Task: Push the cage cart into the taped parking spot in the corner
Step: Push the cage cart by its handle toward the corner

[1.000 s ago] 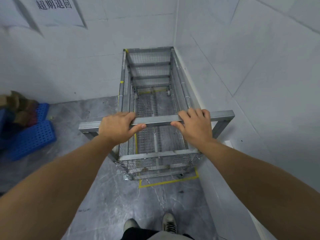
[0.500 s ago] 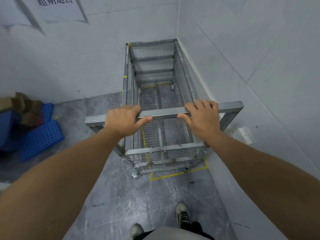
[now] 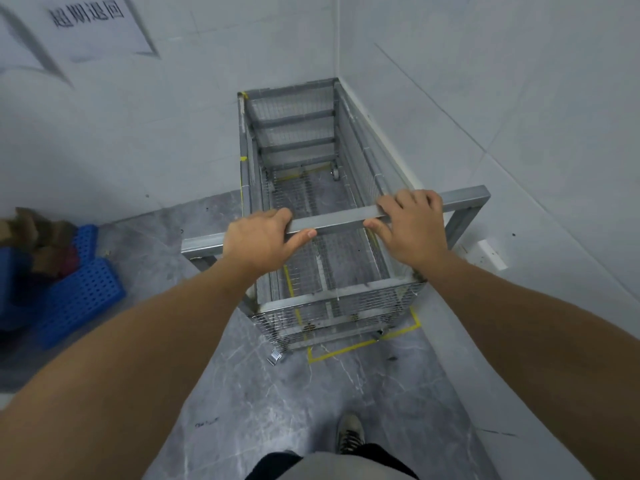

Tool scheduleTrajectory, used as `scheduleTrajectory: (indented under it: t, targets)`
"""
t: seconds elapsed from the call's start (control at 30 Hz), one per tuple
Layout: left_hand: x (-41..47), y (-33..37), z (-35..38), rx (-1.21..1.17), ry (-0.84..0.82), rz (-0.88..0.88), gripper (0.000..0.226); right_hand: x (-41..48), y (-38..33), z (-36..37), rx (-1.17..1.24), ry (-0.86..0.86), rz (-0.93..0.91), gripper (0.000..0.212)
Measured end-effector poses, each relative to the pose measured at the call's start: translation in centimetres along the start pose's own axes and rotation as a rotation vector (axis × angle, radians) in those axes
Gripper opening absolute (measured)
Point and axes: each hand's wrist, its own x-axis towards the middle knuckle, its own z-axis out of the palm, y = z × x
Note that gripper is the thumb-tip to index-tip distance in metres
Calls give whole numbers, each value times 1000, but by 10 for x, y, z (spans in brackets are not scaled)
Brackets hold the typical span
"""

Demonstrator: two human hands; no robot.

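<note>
The grey wire-mesh cage cart (image 3: 304,188) stands in the room's corner, its far end against the back wall and its right side along the right wall. My left hand (image 3: 259,240) and my right hand (image 3: 412,226) both grip the cart's metal handle bar (image 3: 337,221). Yellow floor tape (image 3: 360,346) outlines the parking spot; its near line lies just in front of the cart's near end, and its left line shows through the mesh floor, inside the cart's left side. The cart's near left caster (image 3: 275,356) sits left of the tape corner.
Blue perforated plastic crates (image 3: 74,292) with cardboard scraps (image 3: 33,233) lie on the floor at the left. A white socket box (image 3: 491,252) is low on the right wall. My shoe (image 3: 349,433) stands on the grey marble floor behind the cart.
The view has shifted and the cart sits a little farther into the corner. Both hands keep hold of the handle bar.
</note>
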Motion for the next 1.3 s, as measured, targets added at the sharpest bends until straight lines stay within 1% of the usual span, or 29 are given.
scheduleTrajectory:
  t: [0.1, 0.23, 0.4, 0.57, 0.77, 1.0, 1.3]
  targets:
    - [1, 3, -5, -3, -36, -1, 66, 3, -15, -2, 28, -56, 47, 64]
    - [3, 1, -9, -38, -66, 7, 59, 9, -53, 1, -4, -102, -9, 61]
    - [3, -5, -10, -86, -113, 44, 52, 9, -52, 2, -8, -102, 1, 59]
    - [6, -4, -14, -65, -160, 43, 56, 9, -52, 3, -23, -85, -1, 60]
    - [-1, 2, -13, -103, -113, 1, 46, 8, -52, 7, -44, -51, -16, 58]
    - [-2, 1, -13, -131, -115, -18, 47, 8, -51, 9, -75, -14, -33, 56]
    - [-5, 4, -13, -154, -106, -42, 46, 7, -51, 11, -70, -16, -34, 54]
